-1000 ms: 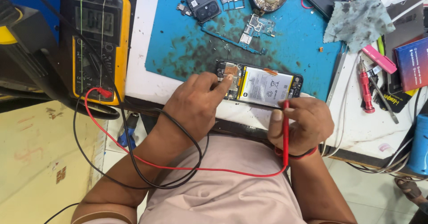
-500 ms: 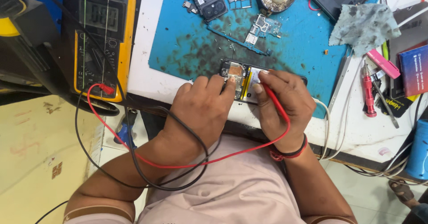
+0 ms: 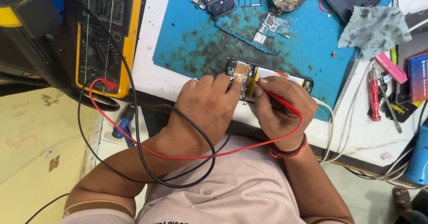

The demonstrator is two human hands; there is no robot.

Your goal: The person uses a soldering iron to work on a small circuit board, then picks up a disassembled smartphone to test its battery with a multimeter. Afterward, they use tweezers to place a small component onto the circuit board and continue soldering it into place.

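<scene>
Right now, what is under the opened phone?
The opened phone lies on a stained blue mat. Both hands, left and right, cover its near edge, hiding what lies beneath there.

White workbench: blue mat, yellow multimeter, red screwdriver.

Opened phone under my hands; multimeter far left of left hand; screwdriver right of right hand.
</scene>
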